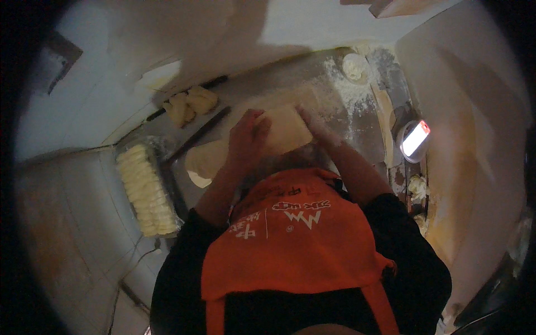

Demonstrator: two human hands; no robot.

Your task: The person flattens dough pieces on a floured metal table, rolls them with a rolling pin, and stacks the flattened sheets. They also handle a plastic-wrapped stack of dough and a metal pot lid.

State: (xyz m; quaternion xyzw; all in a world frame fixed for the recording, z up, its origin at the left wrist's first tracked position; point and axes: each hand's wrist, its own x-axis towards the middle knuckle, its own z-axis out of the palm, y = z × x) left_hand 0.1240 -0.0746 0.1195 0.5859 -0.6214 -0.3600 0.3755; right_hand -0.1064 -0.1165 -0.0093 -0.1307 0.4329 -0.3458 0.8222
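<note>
A long, pale sheet of dough (283,134) lies across the floured worktop in front of my orange apron. My left hand (249,137) is laid over its middle, fingers bent around the dough. At the dough's right end, my right hand (317,127) grips the edge, its fingers partly hidden behind it. The left end of the sheet (207,159) droops on the worktop, past my left wrist. Beyond it rests a dark rolling pin or rod (200,133). Folded dough pieces (190,105) sit near the wall.
To the left stands a tray (177,195) packed with rows of pale dough pieces (144,190), with clear plastic around it. Scattered flour (357,95) and a white mound (354,67) lie at the far right. A lit phone (416,139) leans on a round container at the right edge.
</note>
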